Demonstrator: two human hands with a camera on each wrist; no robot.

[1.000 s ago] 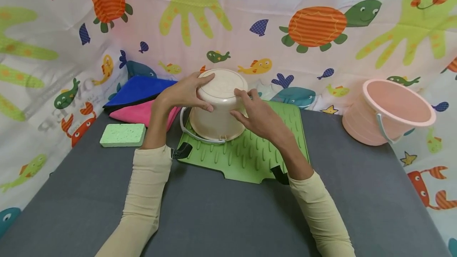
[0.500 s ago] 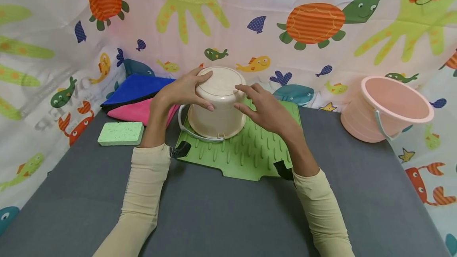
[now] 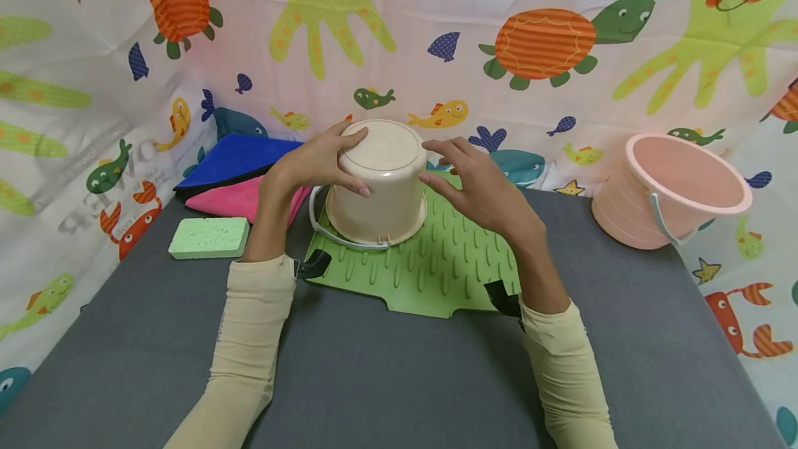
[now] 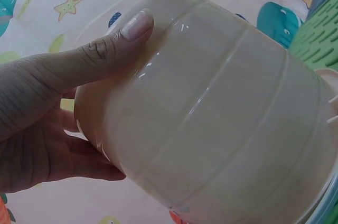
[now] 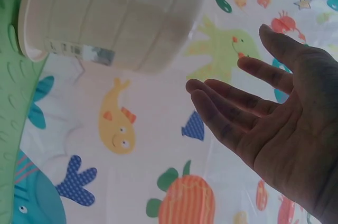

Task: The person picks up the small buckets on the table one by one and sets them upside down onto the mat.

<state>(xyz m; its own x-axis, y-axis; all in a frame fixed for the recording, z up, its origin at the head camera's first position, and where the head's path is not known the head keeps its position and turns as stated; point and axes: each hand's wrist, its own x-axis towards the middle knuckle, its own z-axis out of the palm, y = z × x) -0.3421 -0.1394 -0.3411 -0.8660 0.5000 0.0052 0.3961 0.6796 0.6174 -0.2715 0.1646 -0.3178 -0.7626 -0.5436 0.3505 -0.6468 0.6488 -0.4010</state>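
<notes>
Two bare hands at work. Left hand (image 3: 314,160): thumb bent along the wall, fingers around the base edge, pinching the glossy cream plastic bucket (image 3: 379,206) between them. Right hand (image 3: 483,182): fingers loosely spread, just beside the bucket; right wrist view shows a gap, no contact.

Bucket sits upside down, base up, rim on the ribbed light-green mat (image 3: 436,283); its pale blue-grey curved handle (image 3: 358,246) lies around the rim. So inverting and placing look done; left hand's release is not. Anything further can't be told.

Further out on the dark grey cloth-covered table (image 3: 399,380): pale-green rectangular sponge (image 3: 209,238) and folded blue cloth (image 3: 243,151) over pink cloth (image 3: 231,198), left side, untouched. Pink round plastic bucket (image 3: 623,206) stands far right, opening up, off the mat, also untouched.
</notes>
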